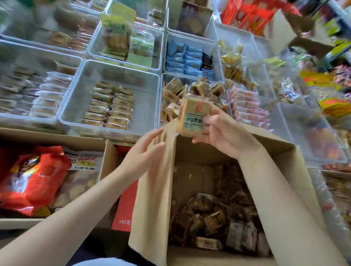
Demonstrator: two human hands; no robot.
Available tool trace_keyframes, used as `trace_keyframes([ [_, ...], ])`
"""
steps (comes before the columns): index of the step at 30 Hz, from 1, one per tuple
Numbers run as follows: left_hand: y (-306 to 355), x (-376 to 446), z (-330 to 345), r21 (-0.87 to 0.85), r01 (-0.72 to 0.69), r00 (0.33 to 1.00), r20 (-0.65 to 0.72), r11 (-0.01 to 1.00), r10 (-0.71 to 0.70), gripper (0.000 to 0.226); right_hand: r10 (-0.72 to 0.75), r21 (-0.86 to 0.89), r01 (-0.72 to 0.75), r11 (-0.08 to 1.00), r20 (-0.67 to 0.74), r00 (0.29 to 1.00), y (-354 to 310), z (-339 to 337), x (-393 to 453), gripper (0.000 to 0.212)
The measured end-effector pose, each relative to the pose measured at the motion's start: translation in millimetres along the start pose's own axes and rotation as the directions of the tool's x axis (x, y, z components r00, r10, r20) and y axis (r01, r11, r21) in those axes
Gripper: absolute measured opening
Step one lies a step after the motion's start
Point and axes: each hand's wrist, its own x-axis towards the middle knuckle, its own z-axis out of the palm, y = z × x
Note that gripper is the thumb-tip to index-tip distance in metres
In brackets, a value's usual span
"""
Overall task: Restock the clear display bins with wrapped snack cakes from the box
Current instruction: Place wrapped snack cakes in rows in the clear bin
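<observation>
Up: R grip (221, 133) w/ cake (192, 118)

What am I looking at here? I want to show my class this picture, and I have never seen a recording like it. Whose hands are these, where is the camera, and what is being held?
There is no machine here. A person wears a camera on the head, so you look down along their own arms. The right hand holds a wrapped snack cake above an open cardboard box that has more wrapped cakes in its bottom. The left hand is open, its fingers against the box's raised flap. Beyond the box stand rows of clear plastic bins; the bin just behind the held cake contains similar-looking cakes. At the left, red snack bags lie in another carton. The edges of the picture are blurred.
</observation>
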Motion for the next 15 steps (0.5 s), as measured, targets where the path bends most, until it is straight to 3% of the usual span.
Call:
trace_keyframes([
  [2,-16,13,-31,0.253,0.026,0.996,-0.084,0.967,-0.005,0.054,-0.041,-0.162,0.029,0.986,-0.072,0.997,-8,23,28,0.036],
  [4,-40,26,-67,0.538,0.082,0.988,-0.154,0.839,0.002,0.065,-0.099,-0.434,0.019,0.901,-0.164,0.981,-11,45,60,0.031],
  [6,-67,35,-100,0.720,0.127,0.986,-0.166,0.683,-0.009,0.073,-0.171,-0.728,-0.035,0.684,-0.208,0.963,-9,63,95,0.030],
  [8,-88,39,-128,0.823,0.139,0.990,-0.130,0.550,-0.056,0.076,-0.202,-0.920,-0.116,0.373,-0.203,0.958,-1,78,133,0.031],
  [10,-100,39,-144,0.881,0.084,0.996,-0.061,0.466,-0.065,0.079,-0.175,-0.978,-0.206,0.025,-0.207,0.963,12,86,171,0.028],
  [12,-106,36,-152,0.899,0.031,0.998,-0.003,0.436,-0.064,0.082,-0.080,-0.933,-0.260,-0.247,-0.248,0.966,30,91,207,0.021],
  [15,-109,34,-154,0.890,0.008,0.997,0.028,0.456,-0.071,0.086,0.079,-0.859,-0.270,-0.435,-0.335,0.939,59,96,248,0.007],
])
